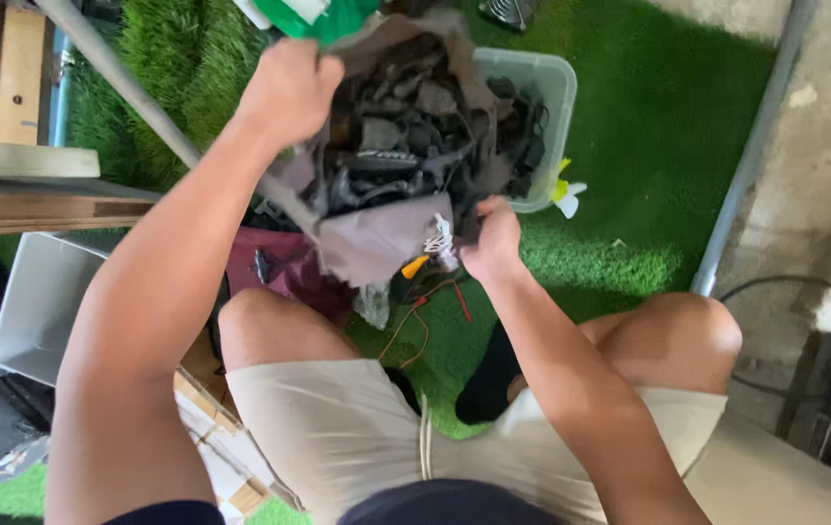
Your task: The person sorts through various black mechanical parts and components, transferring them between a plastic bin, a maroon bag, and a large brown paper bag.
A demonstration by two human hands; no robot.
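I see both my hands raised over the turf (649, 117), holding up a grey bag (386, 233) stuffed with dark scraps (415, 126). My left hand (289, 92) is clenched on the bag's upper left edge, knuckles toward me, just under a green and white item (323, 17) at the top edge of the view. My right hand (491, 238) is closed on the bag's lower right edge, fingers curled under so I cannot see the tips, beside a bit of white cord (440, 238). The bag hangs between the two hands, tilted, its mouth open toward me and the black pieces showing inside. Behind the bag, toward the far side of the turf, sits a clear tub (556, 87) that also holds dark pieces; the bag covers its left part. A yellow and white scrap (566, 192) lies against the tub's near right corner. A grey pole (133, 92) runs diagonally from the top left down behind the bag. Under the bag, on the turf by my knees, I see a maroon cloth (279, 267), an orange-handled tool (413, 267) and thin red wires (435, 301). A grey bin (41, 301) stands at the left edge, beside wooden boards (36, 204). A second pole (751, 146) slants along the turf's right edge, by the concrete wall (824, 146)
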